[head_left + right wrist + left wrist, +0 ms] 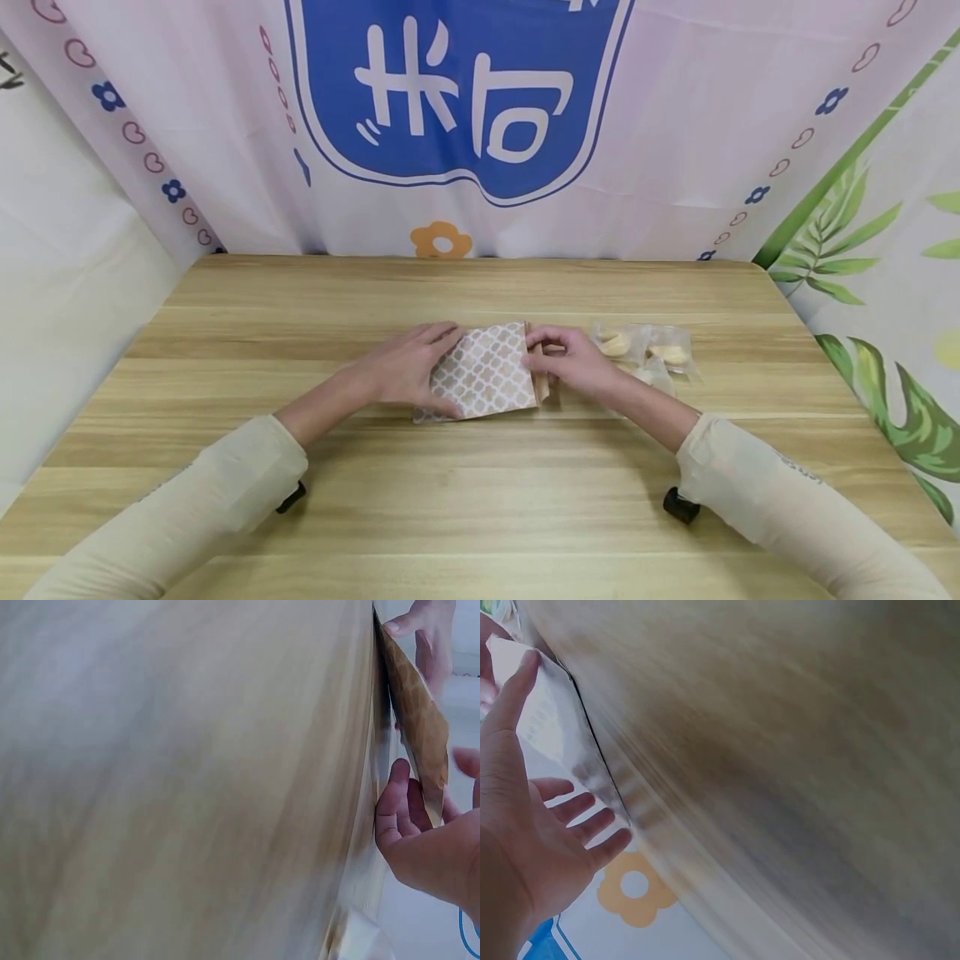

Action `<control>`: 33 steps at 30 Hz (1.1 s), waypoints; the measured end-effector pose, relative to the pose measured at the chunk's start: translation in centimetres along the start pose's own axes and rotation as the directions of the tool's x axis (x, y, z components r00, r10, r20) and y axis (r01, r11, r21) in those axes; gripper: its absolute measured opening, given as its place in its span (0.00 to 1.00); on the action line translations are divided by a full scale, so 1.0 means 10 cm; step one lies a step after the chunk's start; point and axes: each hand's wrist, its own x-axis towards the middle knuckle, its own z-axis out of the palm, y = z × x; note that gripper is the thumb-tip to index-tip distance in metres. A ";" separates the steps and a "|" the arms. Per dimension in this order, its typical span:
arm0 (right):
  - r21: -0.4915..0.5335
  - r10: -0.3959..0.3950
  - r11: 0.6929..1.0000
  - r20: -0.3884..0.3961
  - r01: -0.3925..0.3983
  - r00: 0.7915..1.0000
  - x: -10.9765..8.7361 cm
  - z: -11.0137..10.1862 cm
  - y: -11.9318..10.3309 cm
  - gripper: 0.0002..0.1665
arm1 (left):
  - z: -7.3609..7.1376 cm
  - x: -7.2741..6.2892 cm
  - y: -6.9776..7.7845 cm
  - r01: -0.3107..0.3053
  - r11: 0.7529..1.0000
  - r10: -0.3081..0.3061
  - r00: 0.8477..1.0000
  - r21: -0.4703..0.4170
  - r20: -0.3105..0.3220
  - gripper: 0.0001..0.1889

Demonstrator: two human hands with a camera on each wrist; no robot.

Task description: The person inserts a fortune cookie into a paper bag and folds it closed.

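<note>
A flat paper bag [486, 372], tan with a white lattice print, lies at the middle of the table. At its left end my left hand [411, 367] rests with the thumb along the near side and the fingers spread toward the far side. My right hand [572, 360] holds the bag's right end, where folded paper edges show, with bent fingers. In the right wrist view the fingers [400, 796] curl about the end of the brown paper. The left wrist view shows the thumb on the bag [562, 724] and the other fingers loosely extended. Whatever the bag contains is hidden.
Several small clear packets [670, 352] with pale yellow pieces lie just right of my right hand, partly behind the forearm. The wooden table [450, 500] ends at a printed cloth backdrop [675, 167] at the back.
</note>
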 end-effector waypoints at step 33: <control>0.064 0.090 0.994 0.005 -0.091 0.996 0.01 0.03 -0.01 0.12 | 0.07 0.03 0.03 -0.076 0.995 0.073 0.997 -0.064 -0.034 0.69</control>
